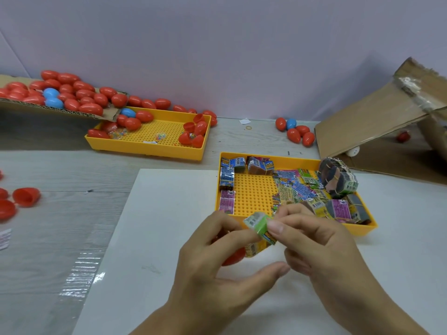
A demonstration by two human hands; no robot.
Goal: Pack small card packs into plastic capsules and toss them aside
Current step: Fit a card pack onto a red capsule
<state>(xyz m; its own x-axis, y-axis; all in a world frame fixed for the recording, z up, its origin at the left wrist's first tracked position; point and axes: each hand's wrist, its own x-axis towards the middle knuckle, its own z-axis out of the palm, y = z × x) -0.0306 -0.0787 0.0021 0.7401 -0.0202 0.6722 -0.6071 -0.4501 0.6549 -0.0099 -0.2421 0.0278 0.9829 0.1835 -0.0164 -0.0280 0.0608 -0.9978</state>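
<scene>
While both hands pinch the small green-wrapped card pack (257, 226) above the white counter (150, 238), left hand (217, 269) also curled round a red plastic capsule half (233, 258), right hand (321, 247) should probably squeeze the pack narrow, then seat it; more packs fill the yellow pegged tray (251, 197) just beyond

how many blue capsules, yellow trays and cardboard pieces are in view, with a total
blue capsules: 4
yellow trays: 2
cardboard pieces: 2
total: 8
</scene>
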